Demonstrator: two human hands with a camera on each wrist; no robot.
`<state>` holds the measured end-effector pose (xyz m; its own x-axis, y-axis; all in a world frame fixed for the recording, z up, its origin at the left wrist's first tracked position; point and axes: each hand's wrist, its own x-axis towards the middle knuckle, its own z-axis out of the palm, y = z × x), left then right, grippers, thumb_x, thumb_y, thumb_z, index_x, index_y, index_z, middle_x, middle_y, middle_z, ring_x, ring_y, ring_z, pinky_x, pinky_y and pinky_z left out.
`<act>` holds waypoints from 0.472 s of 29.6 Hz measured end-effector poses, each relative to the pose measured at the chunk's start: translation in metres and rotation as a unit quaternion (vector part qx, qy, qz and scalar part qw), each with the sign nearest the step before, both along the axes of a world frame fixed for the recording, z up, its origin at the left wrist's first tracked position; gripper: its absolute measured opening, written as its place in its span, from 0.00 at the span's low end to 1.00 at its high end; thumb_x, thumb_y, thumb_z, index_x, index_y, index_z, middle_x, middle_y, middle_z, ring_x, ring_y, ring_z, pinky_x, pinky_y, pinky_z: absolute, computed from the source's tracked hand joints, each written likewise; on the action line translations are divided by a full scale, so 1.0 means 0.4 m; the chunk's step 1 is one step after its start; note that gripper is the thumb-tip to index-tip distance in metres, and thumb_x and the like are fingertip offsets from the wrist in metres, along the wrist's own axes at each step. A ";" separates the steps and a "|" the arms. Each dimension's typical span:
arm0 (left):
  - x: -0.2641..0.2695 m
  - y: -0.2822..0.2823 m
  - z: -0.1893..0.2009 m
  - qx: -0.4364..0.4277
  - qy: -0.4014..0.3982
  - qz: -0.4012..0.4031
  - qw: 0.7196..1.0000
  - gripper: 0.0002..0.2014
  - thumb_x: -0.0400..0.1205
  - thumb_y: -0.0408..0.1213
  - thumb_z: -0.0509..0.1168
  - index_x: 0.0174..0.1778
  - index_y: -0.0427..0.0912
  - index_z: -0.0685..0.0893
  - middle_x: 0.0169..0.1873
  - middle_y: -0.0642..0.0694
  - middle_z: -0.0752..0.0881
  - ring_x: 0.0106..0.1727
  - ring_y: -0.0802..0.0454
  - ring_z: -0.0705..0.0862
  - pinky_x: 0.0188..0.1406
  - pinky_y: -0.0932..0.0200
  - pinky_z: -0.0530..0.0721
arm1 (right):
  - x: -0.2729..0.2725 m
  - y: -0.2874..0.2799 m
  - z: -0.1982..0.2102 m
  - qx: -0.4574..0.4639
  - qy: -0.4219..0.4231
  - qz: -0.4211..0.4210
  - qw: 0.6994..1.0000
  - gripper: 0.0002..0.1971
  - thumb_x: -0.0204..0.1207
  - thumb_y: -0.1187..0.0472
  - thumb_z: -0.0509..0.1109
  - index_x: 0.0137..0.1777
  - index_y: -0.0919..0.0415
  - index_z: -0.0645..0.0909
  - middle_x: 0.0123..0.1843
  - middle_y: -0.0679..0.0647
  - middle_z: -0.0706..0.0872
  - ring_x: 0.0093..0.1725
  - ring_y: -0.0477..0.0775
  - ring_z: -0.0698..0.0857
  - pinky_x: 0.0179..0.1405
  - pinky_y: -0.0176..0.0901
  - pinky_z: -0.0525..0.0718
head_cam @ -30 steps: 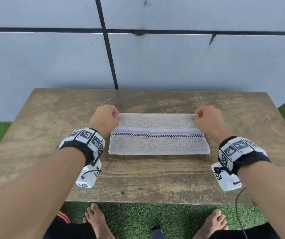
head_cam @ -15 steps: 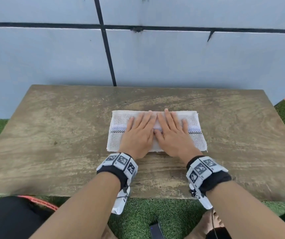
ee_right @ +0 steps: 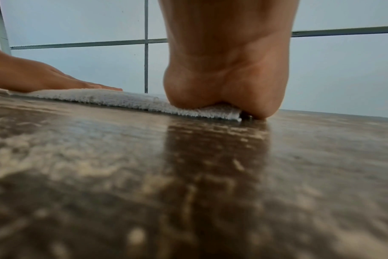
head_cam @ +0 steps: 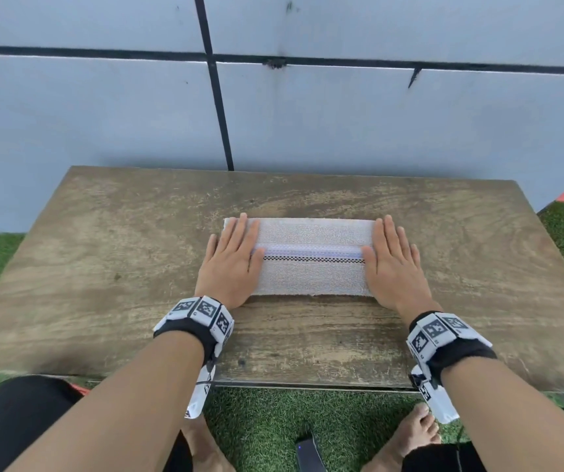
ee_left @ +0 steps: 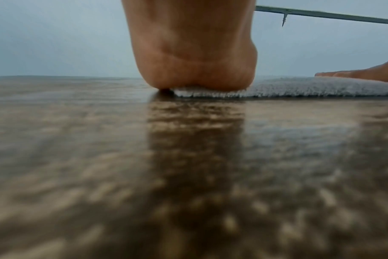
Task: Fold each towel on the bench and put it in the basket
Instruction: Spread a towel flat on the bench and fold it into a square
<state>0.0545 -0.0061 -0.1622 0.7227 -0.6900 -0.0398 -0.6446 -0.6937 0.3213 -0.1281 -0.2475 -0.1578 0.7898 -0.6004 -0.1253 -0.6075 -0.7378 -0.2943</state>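
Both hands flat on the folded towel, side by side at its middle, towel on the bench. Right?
Not quite. The left hand and right hand lie flat at opposite ends of the towel, not at its middle; the head view shows it. It is on the bench.

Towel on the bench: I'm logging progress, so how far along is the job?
Done: the towel lies folded into a strip on the bench. In hand: left hand and right hand press its ends flat. Left: any further fold and basketing; no basket visible.
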 end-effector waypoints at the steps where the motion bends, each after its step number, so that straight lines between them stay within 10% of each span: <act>1: 0.000 0.006 0.001 0.001 0.003 0.013 1.000 0.29 0.90 0.55 0.37 0.89 0.56 0.43 0.88 0.57 0.41 0.88 0.54 0.38 0.87 0.45 0.40 | 0.001 0.002 0.001 -0.003 0.002 -0.001 1.000 0.31 0.89 0.42 0.36 0.89 0.51 0.37 0.90 0.46 0.35 0.89 0.53 0.38 0.88 0.58 0.40; 7: -0.048 -0.032 0.037 0.029 -0.049 0.072 0.996 0.30 0.91 0.51 0.39 0.89 0.44 0.45 0.88 0.45 0.40 0.88 0.44 0.35 0.87 0.38 0.40 | 0.036 0.050 0.054 -0.070 0.049 0.005 0.996 0.32 0.89 0.45 0.38 0.89 0.57 0.38 0.90 0.56 0.32 0.87 0.58 0.30 0.85 0.66 0.35; 14: -0.199 -0.069 0.015 0.059 -0.005 -0.102 0.993 0.30 0.90 0.54 0.32 0.88 0.48 0.37 0.87 0.52 0.35 0.87 0.54 0.32 0.87 0.43 0.41 | 0.053 0.177 0.028 -0.006 0.040 0.151 0.988 0.28 0.90 0.43 0.37 0.88 0.40 0.35 0.88 0.40 0.30 0.87 0.46 0.30 0.87 0.56 0.35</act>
